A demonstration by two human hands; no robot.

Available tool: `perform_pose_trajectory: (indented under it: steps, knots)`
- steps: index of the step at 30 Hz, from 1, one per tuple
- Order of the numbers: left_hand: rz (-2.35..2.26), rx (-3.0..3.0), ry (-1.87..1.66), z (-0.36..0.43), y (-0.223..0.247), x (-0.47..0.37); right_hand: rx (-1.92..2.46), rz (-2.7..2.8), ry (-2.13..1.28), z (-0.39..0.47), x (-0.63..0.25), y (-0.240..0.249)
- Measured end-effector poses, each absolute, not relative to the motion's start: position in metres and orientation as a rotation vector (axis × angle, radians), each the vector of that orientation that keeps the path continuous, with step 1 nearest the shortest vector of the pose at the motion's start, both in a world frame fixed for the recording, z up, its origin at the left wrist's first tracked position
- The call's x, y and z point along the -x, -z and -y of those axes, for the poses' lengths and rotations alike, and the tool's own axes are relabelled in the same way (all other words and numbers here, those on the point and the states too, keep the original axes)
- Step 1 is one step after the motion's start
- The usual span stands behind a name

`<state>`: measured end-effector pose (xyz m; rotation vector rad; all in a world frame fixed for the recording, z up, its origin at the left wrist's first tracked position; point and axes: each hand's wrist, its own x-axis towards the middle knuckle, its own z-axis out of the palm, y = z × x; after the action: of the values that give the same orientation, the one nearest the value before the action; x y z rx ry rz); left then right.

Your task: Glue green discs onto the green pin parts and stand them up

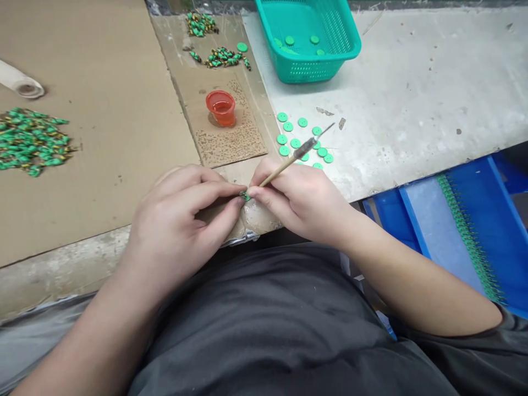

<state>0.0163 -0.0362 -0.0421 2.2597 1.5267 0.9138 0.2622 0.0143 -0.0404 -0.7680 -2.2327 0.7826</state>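
The left hand (175,220) pinches a green bit (246,196) in its fingertips; just to the bit's right, the right hand (307,198) curls around a stick (304,148).

Two hands (177,214) (301,195), one slim tool (306,147) — one red cup (226,117), one basket (305,71), three green piles (35,144) (201,25) (223,57)

Past the right hand (299,201) lie buttons (295,143); left of them, a cup (226,117) on cardboard (243,137); behind, a basket (305,72) with maybe more buttons.
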Motion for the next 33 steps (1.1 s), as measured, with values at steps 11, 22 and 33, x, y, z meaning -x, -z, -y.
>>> perform_pose_trajectory:
  steps: [11, 22, 33]
  knots:
    - [-1.564, -2.211, -0.859, 0.037, 0.04, -0.017, 0.764, 2.282, -0.768, -0.015, -0.26, 0.04]
    - [-1.412, -2.296, -0.935, 0.033, 0.041, -0.015, 0.832, 2.269, -0.847, -0.012, -0.253, 0.032]
    - [-1.489, -2.169, -0.897, 0.031, 0.038, -0.014, 0.951, 2.099, -0.897, -0.001, -0.252, 0.03]
